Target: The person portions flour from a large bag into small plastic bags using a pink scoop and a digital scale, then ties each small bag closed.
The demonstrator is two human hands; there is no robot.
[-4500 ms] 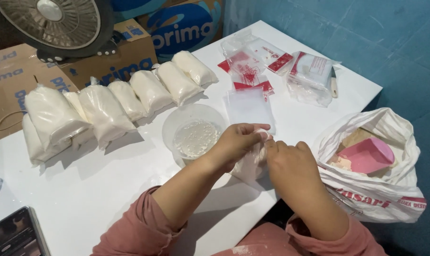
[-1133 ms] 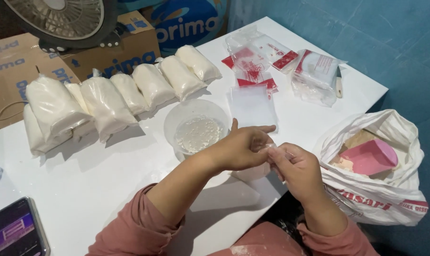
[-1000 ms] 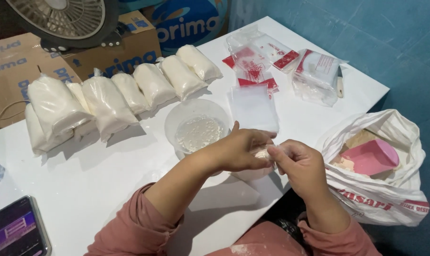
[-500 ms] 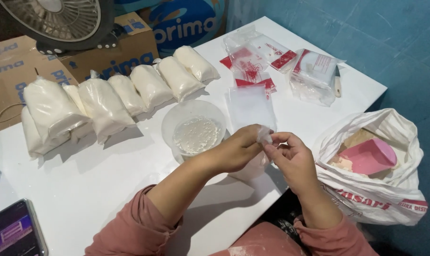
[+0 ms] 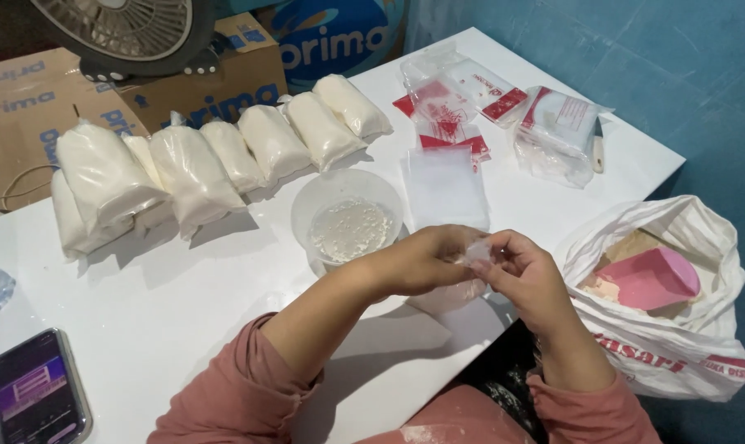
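Observation:
My left hand [image 5: 426, 261] and my right hand [image 5: 527, 275] meet at the table's front edge and pinch the twisted top of a small clear plastic bag [image 5: 474, 252]. The bag's filled body [image 5: 453, 293] hangs just below my fingers, mostly hidden by them. Just beyond my left hand stands a clear round tub [image 5: 348, 220] with white crumbs in its bottom. A stack of empty clear bags [image 5: 445, 186] lies right of the tub.
A row of several filled white bags [image 5: 216, 156] lies at the back left. Packets with red labels [image 5: 487, 94] sit at the far right. A white sack with a pink scoop [image 5: 648, 278] is at my right. A phone [image 5: 37, 399] lies front left; cardboard boxes [image 5: 27, 115] and a fan [image 5: 126, 29] stand behind.
My hands stayed together on the small bag, fingers shifting from holding its sides to twisting its top. The view drifted slightly.

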